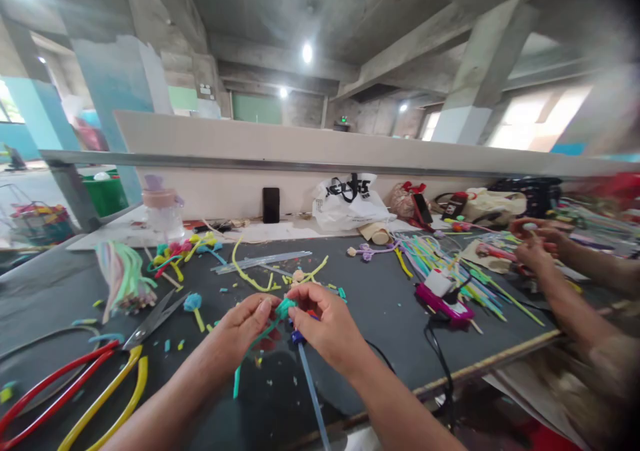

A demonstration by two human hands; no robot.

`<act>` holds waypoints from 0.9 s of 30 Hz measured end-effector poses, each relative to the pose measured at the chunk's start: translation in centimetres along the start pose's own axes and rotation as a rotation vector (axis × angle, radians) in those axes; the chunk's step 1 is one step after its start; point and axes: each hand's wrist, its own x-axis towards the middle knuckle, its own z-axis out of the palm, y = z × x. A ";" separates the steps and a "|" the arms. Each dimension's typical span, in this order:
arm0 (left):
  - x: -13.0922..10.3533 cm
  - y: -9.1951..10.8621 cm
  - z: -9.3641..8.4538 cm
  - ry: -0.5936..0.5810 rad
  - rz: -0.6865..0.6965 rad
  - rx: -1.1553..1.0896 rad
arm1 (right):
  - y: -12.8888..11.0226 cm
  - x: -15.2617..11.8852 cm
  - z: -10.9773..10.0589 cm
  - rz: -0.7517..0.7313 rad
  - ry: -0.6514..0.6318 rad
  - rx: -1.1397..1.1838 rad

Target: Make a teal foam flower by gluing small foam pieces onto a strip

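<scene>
Between the fingertips of both hands is a teal pipe cleaner [285, 308], bunched into a small knot with a long tail that hangs down to the left. My left hand [235, 341] pinches its left side where the tail leaves the knot. My right hand [330, 331] grips the knot from the right, fingers curled over it. Just under my right hand lies a blue tool [298, 336], perhaps a glue gun, mostly hidden, with a translucent stick [314, 391] running from it toward the table's front edge. A blue pompom-like flower [193, 302] on a yellow stem lies left of my left hand.
Large scissors [143, 331] with red and yellow handles lie open at left, near a pastel pipe cleaner bundle [123, 274]. Clear sticks [265, 261] lie behind my hands. A magenta box [445, 304] with cables stands right. A co-worker's hands [537, 244] work at far right.
</scene>
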 end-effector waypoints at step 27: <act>2.7 -1.1 1.6 0.121 0.277 0.013 | 0.1 0.1 0.5 -0.066 0.188 -0.118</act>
